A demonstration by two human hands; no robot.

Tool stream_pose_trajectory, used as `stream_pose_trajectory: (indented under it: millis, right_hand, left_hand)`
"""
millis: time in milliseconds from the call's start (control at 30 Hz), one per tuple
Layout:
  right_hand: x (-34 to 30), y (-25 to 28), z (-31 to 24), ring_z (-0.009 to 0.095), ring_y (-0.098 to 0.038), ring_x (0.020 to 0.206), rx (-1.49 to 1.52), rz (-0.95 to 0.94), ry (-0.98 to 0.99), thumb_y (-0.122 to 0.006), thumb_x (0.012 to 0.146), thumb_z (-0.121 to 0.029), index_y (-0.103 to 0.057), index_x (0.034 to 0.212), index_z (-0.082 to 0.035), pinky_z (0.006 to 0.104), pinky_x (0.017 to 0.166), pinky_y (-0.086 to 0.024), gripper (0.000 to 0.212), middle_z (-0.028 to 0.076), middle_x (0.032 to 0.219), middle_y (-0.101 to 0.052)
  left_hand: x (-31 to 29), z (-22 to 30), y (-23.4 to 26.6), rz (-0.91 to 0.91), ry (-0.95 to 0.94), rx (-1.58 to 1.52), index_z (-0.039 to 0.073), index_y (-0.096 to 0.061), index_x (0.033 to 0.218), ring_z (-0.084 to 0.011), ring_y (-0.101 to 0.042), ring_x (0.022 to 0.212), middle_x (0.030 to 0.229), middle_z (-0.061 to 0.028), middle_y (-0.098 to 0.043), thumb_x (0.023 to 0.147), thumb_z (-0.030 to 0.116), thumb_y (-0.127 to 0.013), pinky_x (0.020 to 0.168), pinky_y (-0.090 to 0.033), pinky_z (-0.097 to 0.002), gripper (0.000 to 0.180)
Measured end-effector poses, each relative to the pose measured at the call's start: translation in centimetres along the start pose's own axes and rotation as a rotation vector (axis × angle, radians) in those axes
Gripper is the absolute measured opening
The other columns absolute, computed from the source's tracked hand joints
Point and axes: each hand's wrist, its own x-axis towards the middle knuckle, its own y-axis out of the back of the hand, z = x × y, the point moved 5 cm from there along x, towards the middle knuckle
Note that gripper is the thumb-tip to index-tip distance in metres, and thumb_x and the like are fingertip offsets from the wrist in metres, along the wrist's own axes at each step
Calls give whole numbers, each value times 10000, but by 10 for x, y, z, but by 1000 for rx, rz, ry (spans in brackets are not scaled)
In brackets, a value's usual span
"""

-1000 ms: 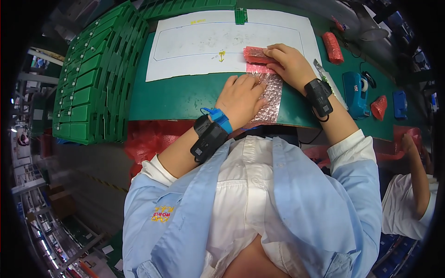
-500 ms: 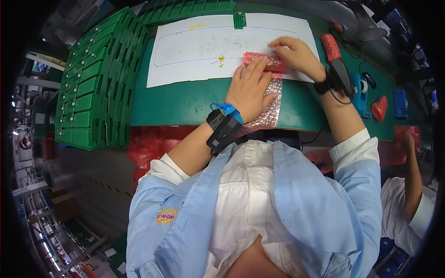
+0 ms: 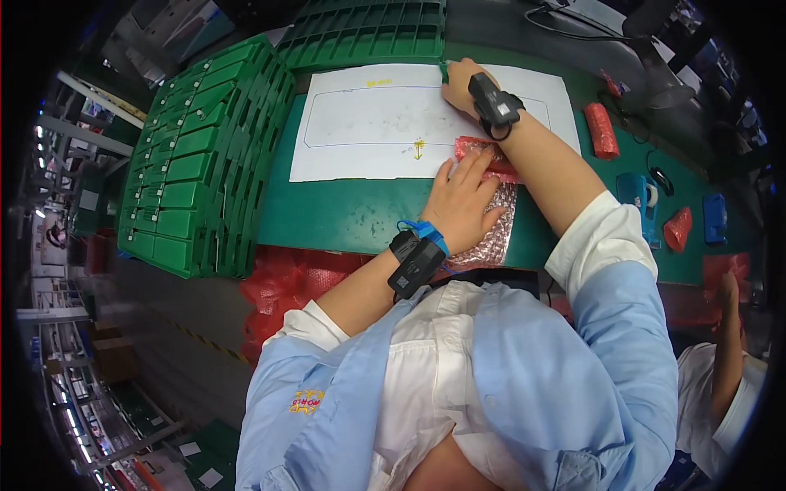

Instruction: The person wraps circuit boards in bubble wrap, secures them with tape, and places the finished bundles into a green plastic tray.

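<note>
At the near edge of the green bench (image 3: 352, 217), our left hand (image 3: 463, 204) lies flat, fingers spread, pressing down on a pink bubble-wrap pouch (image 3: 491, 233) that reaches from the bench edge up to the lower rim of the white paper template (image 3: 368, 123). A red wrapped piece (image 3: 483, 151) sits at the pouch's far end, just beyond our fingertips. Half a second ago our right hand was at that red piece beside the left; now the right hand (image 3: 460, 82) has stretched across the sheet to its far edge, where it touches a small green tab (image 3: 444, 72). Whether the fingers pinch the tab or only rest on it, we cannot tell, as the hand's back and a black wrist device (image 3: 494, 105) cover them. The left hand has stayed planted on the pouch.

Our right forearm crosses over the red piece and hides part of it; the pouch's near end disappears under our left wrist, which wears a black band with a blue strap (image 3: 417, 254).

To the left, stacked green plastic trays (image 3: 205, 155) crowd the bench, with more trays (image 3: 360, 33) beyond the sheet. On the right lie a red wrapped roll (image 3: 602, 131), a blue tape dispenser (image 3: 643, 196) and another red bundle (image 3: 678, 229). A co-worker's arm (image 3: 725, 344) enters at the right rim.
</note>
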Motion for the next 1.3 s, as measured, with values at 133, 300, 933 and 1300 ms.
stream_pose_trajectory:
  millis: [133, 300, 933, 1300]
  right_hand:
    - [-7, 12, 5, 357, -690, 855, -12, 9, -3, -656, 829, -294, -691, 973, 41, 417, 805, -536, 366, 224, 863, -699]
    - [-35, 48, 45, 230, -673, 755, 430, 49, -123, -651, 847, -238, -680, 949, 33, 345, 712, -523, 290, 170, 839, -701]
    - [-154, 75, 11, 341, -640, 797, 155, 13, 95, -696, 843, -147, -677, 898, -27, 373, 724, -515, 134, 148, 792, -634]
    - [-120, 67, 54, 149, -629, 745, 682, -142, -29, -636, 897, -145, -668, 1105, 11, 286, 677, -518, 262, 86, 851, -686]
  left_hand:
    - [-2, 0, 0, -7, 8, -34, 53, -630, 1076, -345, -357, 1357, 1458, -195, -402, 799, 323, -710, 1059, -326, -556, 394]
    - [0, 0, -2, 0, 4, -25, 69, -622, 1111, -356, -366, 1349, 1467, -179, -397, 803, 318, -712, 1077, -313, -546, 406]
    - [-4, 0, -2, -33, 50, 24, 99, -636, 1117, -372, -346, 1356, 1446, -156, -419, 814, 329, -707, 1085, -281, -581, 387]
    - [-2, 1, 1, 57, 20, -18, 92, -643, 1080, -391, -352, 1346, 1384, -163, -457, 809, 314, -714, 1076, -296, -578, 357]
